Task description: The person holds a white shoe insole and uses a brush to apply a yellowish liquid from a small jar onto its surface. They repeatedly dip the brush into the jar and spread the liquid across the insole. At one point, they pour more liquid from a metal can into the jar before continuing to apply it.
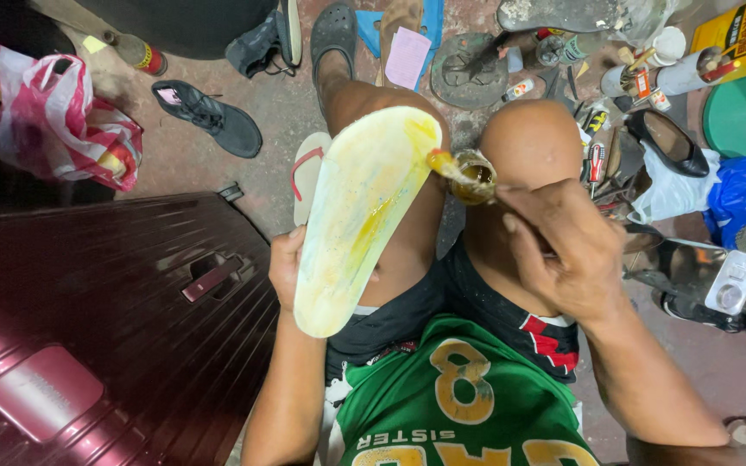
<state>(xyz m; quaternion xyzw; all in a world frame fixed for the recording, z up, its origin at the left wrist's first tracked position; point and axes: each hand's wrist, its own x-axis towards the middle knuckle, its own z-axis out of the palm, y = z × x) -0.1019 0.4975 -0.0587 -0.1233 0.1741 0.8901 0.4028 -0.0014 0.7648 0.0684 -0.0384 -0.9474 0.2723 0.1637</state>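
1. Head view looks straight down at a seated person's knees, with both hands raised over the lap.
2. At about 9 o'clock from centre, the left hand (287,263) wraps its fingers around the edge of a pale shoe sole (360,216), gripping it from behind. The sole is tilted with its flat face upward, probably so the face stays open to the brush.
3. At 3 o'clock, the right hand (563,250) is clenched around a brush (452,166); its handle is mostly hidden in the fist. The yellow-coated tip touches the sole's upper right edge.
4. Yellow streaks of what seems to be glue run down the sole's middle.
5. A small open tin (477,175) sits just behind the brush tip, holding amber liquid; whether it rests on the knee I cannot tell.
6. At 8 o'clock lies a maroon ribbed suitcase (105,328); at 2 o'clock a black shoe (668,142) lies among cluttered tools.
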